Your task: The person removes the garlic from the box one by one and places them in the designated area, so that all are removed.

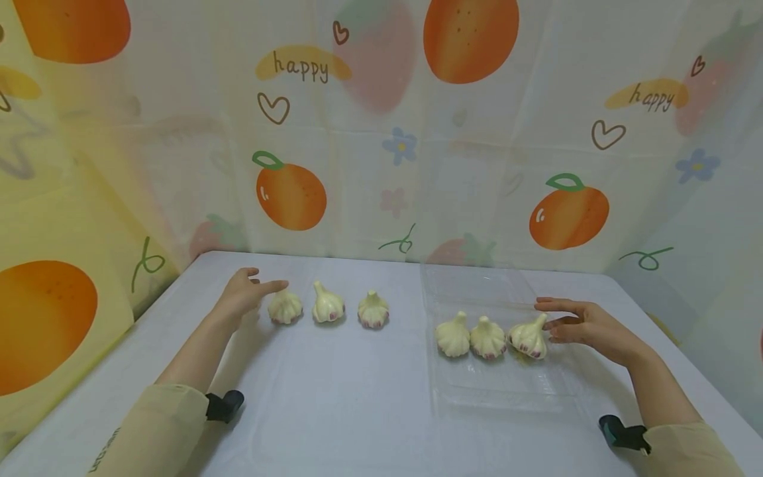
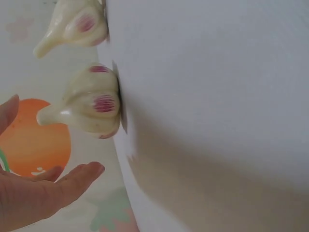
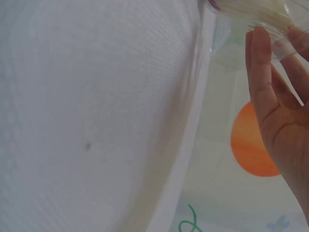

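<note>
Garlic bulb (image 1: 285,307) sits just beside spread left hand (image 1: 243,294); open right hand (image 1: 587,326) nears another bulb (image 1: 528,338) in clear tray (image 1: 507,384)

Your garlic bulbs (image 1: 326,306) are cream with purple streaks (striped blotches). The table (image 1: 334,397) is white; the backdrop (image 1: 381,132) shows oranges.

White matt table cover (image 1: 334,397), smooth with a fine woven-looking texture in the right wrist view. Cream garlic bulbs with purple streaks (image 2: 91,104), smooth, slightly glossy, plastic-like skin. Clear thin plastic tray (image 1: 507,391), glossy, see-through, faint reflections on rim. Backdrop sheet printed with oranges and strawberries (image 1: 381,132), thin plastic-looking film, soft sheen, creased in fold lines. Beige cloth sleeves (image 1: 161,430), matt.
</note>
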Demonstrator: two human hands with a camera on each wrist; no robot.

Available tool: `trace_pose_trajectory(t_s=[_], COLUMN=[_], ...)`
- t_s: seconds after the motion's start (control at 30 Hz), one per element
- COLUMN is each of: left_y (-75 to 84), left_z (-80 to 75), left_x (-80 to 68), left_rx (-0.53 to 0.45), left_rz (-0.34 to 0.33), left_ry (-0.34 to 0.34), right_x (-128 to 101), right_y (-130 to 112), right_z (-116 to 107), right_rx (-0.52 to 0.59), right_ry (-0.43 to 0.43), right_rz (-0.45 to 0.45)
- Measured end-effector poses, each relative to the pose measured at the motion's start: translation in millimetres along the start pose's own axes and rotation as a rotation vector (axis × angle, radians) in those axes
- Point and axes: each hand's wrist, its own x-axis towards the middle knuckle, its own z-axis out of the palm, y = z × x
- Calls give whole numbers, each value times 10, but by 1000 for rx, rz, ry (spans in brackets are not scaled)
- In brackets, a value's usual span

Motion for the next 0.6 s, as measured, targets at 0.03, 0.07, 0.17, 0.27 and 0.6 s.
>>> trace_pose_trajectory(t_s=[0.03, 0.07, 0.17, 0.27, 0.6], left_y=[17, 34, 75, 116, 392], left_z=[2, 4, 13, 31, 141], left_x=[-5, -14, -30, -48, -177], left_rx=[-7, -10, -40, -65, -141], left_rz=[4, 7, 16, 28, 74], left_ry=[9, 16, 46, 72, 135], right_x=[1, 0, -1, -1, -10], right_y=[2, 1, -5, -10, -17], right_z=[0, 0, 1, 3, 6], right_rx=[1, 0, 1, 1, 7], right_ry=[0, 0, 0, 0, -2], right_rz=[2, 3, 6, 7, 2])
